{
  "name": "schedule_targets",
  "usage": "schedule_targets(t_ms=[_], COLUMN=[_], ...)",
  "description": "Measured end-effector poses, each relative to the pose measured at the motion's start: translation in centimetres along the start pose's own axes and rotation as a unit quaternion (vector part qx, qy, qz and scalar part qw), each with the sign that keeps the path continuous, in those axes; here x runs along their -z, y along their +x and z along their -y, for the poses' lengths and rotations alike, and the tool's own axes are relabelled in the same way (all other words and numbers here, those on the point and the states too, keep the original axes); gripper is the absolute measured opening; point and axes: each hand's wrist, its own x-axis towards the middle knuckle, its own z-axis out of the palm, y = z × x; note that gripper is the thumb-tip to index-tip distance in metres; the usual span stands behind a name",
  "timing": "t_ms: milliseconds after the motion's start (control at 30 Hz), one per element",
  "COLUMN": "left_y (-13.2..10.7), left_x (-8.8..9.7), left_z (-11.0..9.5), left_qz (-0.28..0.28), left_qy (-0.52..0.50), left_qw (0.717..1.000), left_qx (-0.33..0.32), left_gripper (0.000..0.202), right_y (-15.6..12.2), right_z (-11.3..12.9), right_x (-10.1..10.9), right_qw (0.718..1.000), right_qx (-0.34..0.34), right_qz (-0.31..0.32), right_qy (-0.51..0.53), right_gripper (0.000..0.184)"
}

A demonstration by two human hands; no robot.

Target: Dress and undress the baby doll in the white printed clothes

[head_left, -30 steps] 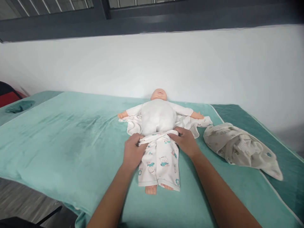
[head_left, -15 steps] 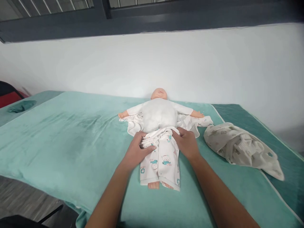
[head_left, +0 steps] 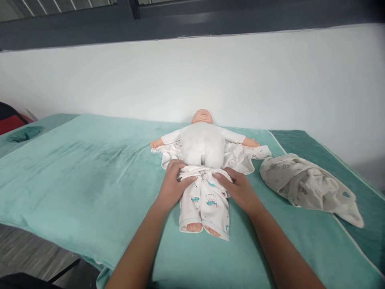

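A baby doll (head_left: 203, 140) with a white cloth body lies on its back, head toward the wall and arms spread. White printed baby pants (head_left: 206, 200) cover its legs, with the toes showing at the cuffs. The bunched waistband lies across the upper thighs. My left hand (head_left: 174, 182) grips the waistband at its left side, thumb on top. At the right side my right hand (head_left: 239, 186) pinches it the same way. Under the doll's torso and arms a white printed baby shirt (head_left: 240, 158) is spread open.
The doll rests on a green padded bed cover (head_left: 90, 180) against a white wall (head_left: 135, 80). A crumpled printed cloth bundle (head_left: 313, 186) lies to the right. Something red and black (head_left: 12, 120) stands at the far left. A dark ledge (head_left: 210, 20) runs above the wall.
The waistband has been drawn slightly down toward me, baring more of the doll's upper thighs. My right thumb has shifted onto the front of the pants.
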Motion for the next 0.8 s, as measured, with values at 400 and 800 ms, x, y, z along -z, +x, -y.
schedule_targets(t_ms=[400,800], left_y=[2.7,1.9], left_x=[-1.1,-1.4], left_z=[0.8,-0.2], left_qz=[-0.025,-0.054], left_qy=[0.015,0.064], left_qw=[0.998,0.996], left_qx=[-0.047,-0.015], left_gripper=[0.02,0.017], right_y=[2.3,3.6], right_z=[-0.8,-1.7], right_x=[-0.1,-0.7], right_qw=[0.999,0.997], right_qx=[0.017,0.029], right_qz=[-0.035,-0.067], right_qy=[0.033,0.006], right_gripper=[0.042,0.038])
